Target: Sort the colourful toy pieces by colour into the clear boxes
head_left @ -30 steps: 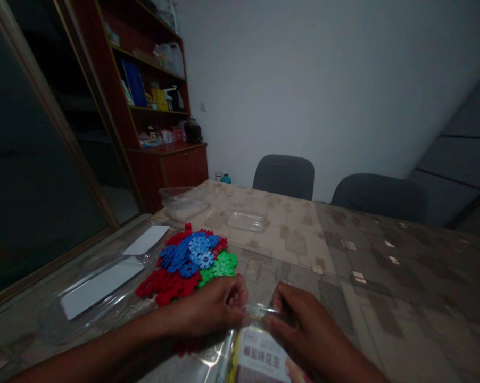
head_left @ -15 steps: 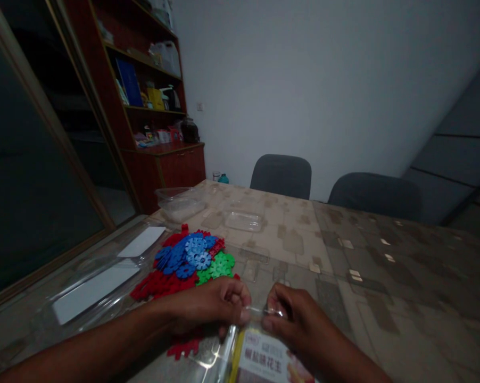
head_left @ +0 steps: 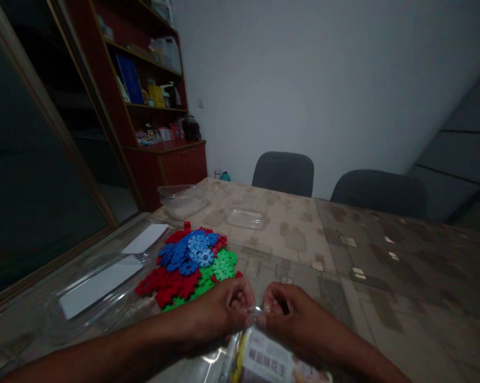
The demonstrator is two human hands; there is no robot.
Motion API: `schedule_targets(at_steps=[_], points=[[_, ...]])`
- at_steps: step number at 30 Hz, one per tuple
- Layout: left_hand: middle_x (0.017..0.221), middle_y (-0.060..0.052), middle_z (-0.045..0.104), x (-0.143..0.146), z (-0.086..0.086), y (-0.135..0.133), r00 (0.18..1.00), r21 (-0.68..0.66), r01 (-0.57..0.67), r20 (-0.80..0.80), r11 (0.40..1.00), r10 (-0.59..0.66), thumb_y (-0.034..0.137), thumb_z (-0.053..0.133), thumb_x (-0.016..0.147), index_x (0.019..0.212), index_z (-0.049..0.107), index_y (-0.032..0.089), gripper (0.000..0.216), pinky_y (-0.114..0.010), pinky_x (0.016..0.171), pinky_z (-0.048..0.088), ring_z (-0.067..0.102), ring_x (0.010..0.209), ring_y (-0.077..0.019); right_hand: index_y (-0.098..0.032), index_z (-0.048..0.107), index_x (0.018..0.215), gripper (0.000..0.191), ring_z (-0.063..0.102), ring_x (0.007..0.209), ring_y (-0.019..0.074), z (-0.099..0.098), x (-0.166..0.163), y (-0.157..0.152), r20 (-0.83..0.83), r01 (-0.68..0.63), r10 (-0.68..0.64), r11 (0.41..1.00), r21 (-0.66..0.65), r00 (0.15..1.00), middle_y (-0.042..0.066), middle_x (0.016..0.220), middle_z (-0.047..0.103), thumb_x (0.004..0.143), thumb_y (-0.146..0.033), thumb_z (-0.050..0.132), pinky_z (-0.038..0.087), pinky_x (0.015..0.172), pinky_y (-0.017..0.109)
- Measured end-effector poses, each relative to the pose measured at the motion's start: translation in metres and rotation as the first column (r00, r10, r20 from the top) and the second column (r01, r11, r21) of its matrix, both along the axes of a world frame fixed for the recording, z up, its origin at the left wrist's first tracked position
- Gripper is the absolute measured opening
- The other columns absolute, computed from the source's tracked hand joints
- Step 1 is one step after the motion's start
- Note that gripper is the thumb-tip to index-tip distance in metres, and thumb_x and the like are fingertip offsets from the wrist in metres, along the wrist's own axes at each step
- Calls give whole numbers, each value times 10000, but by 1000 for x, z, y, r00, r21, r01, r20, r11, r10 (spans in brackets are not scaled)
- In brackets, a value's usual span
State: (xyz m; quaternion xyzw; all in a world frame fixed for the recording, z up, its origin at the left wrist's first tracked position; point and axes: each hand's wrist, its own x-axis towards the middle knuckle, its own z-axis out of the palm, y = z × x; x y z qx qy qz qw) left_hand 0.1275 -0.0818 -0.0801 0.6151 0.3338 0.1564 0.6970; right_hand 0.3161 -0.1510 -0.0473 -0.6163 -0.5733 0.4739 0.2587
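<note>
A clear plastic package with a printed label of large characters stands at the near edge of the view. Both hands pinch its clear top edge. My left hand is closed on the left part of that edge, fingers curled in. Close beside it, my right hand grips the same edge, thumb against bent fingers. The package's lower part runs out of view. Just beyond my left hand lies a heap of notched plastic discs: blue discs on top, green discs at the right, red discs at the near left.
Clear plastic packages with white cards lie on the table's left side. Farther back stand a clear plastic bowl and a small clear tray. Two grey chairs line the far edge. A wooden shelf unit stands at the back left.
My hands have drawn closer together along the package's top edge, and the package has tilted slightly. More green discs show beside my left forearm. The view has shifted a little.
</note>
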Motion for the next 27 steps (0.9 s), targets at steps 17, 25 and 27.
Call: schedule_targets(at_steps=[17,25,27], points=[[782,33,540,0,32,-2,975,499,137,-221,856,-28,156,667,735,835,654,182,103,-213,589,332,480,705,-137,-222,470,768,152,470,683,150,-12,7,-12,266,-185,74,888,422,961,-30,741,521,850,-168,586,305,632,263],[678,49,503,4,27,5,941,283,191,-324,940,-94,209,692,675,769,561,179,164,-220,512,291,447,613,-126,-225,469,734,175,442,642,140,-12,0,-7,158,-175,125,915,364,980,-44,691,491,838,-188,605,307,611,257],[677,48,513,4,32,2,920,332,221,-383,917,-83,201,694,692,750,548,187,157,-226,511,293,456,615,-130,-230,462,766,169,456,665,149,-13,0,-10,199,-222,152,889,401,968,-31,730,513,881,-242,586,318,628,263]])
